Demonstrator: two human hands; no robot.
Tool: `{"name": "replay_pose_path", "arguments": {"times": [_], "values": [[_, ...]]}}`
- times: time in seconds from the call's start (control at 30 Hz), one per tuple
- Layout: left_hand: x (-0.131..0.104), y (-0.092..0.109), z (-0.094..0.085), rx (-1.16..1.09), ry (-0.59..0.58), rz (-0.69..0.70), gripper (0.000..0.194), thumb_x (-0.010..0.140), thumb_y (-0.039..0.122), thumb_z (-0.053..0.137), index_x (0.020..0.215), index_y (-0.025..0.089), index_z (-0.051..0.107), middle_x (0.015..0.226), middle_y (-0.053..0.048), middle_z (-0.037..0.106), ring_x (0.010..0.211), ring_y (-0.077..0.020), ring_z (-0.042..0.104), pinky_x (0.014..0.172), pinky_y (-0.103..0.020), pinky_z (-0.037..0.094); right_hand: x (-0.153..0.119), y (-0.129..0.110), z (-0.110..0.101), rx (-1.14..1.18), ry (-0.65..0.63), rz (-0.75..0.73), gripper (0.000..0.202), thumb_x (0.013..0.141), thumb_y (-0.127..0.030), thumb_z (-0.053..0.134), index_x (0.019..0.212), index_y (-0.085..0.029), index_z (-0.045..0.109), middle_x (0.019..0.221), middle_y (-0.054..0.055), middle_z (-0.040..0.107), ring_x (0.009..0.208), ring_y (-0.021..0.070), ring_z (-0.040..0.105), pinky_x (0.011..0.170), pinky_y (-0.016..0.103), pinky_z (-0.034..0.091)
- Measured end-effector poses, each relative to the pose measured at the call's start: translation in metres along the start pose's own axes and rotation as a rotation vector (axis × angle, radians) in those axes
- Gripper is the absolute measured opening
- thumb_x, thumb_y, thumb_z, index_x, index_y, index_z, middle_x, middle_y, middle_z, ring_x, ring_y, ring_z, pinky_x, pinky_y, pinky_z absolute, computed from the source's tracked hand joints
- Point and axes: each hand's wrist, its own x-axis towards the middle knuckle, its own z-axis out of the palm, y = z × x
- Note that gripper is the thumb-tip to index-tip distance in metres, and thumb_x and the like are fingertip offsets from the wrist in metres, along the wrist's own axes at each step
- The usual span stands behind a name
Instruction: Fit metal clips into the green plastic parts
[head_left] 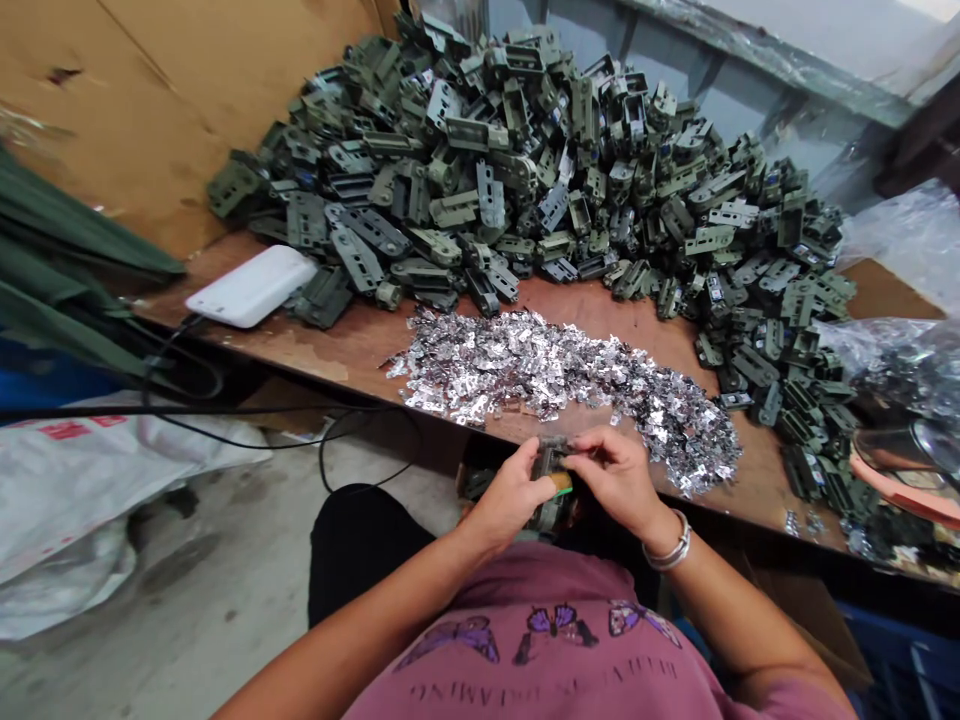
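Observation:
Just off the bench's front edge, my left hand (516, 492) grips a dark grey-green slotted housing (553, 456) between thumb and fingers. By the left thumb tip is a yellowish-brown patch with a bright green edge (561, 484); what it is I cannot make out. My right hand (616, 478) is closed, its thumb and fingertips pinched together against the housing's right side. Any small piece in that pinch is hidden by the fingers. Beyond both hands lies a spread of small shiny metal clips (525, 360) on the brown bench top (330, 345).
A large heap of similar green housings (517, 170) covers the back of the bench and runs down its right side. A white power bank (251, 286) with a black cable (247, 411) sits at left. Clear plastic bags (911, 250) and an orange-rimmed container (907, 490) stand right.

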Motion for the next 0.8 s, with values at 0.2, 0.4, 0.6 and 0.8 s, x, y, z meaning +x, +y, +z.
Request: {"name": "replay_pose_path", "arguments": {"times": [0.2, 0.4, 0.6, 0.8], "values": [[-0.002, -0.007, -0.003, 0.426, 0.117, 0.128, 0.023, 0.068, 0.021, 0.061, 0.083, 0.019, 0.045, 0.075, 0.004, 0.047, 0.069, -0.0126, 0.044, 0.064, -0.026, 0.039, -0.005, -0.010, 0.015, -0.107, 0.033, -0.247, 0.007, 0.087, -0.016, 0.062, 0.083, -0.020, 0.067, 0.079, 0.004, 0.070, 0.073, 0.0154, 0.065, 0.068, 0.028, 0.054], [-0.010, -0.012, -0.003, 0.671, 0.207, 0.168, 0.021, 0.072, 0.023, 0.057, 0.082, 0.021, 0.038, 0.071, 0.006, 0.039, 0.064, -0.0122, 0.039, 0.059, -0.026, 0.033, -0.011, -0.005, 0.020, -0.285, 0.050, -0.390, 0.013, 0.091, -0.013, 0.056, 0.089, -0.020, 0.067, 0.080, 0.006, 0.071, 0.074, 0.0166, 0.066, 0.069, 0.030, 0.056], [-0.015, -0.010, -0.006, 0.854, 0.205, 0.214, 0.023, 0.073, 0.018, 0.056, 0.083, 0.022, 0.036, 0.074, 0.005, 0.039, 0.068, -0.0134, 0.041, 0.062, -0.027, 0.032, -0.020, -0.001, 0.025, -0.312, 0.052, -0.517, 0.016, 0.091, -0.007, 0.054, 0.095, -0.017, 0.066, 0.084, 0.009, 0.071, 0.074, 0.0176, 0.065, 0.067, 0.030, 0.056], [-0.015, -0.001, -0.010, 0.542, 0.091, 0.091, 0.027, 0.071, 0.024, 0.064, 0.086, 0.020, 0.042, 0.079, 0.003, 0.047, 0.074, -0.0137, 0.046, 0.066, -0.027, 0.038, -0.018, -0.009, 0.021, -0.113, 0.038, -0.372, 0.010, 0.088, -0.012, 0.061, 0.089, -0.019, 0.067, 0.080, 0.005, 0.070, 0.075, 0.0163, 0.067, 0.069, 0.029, 0.058]]}}
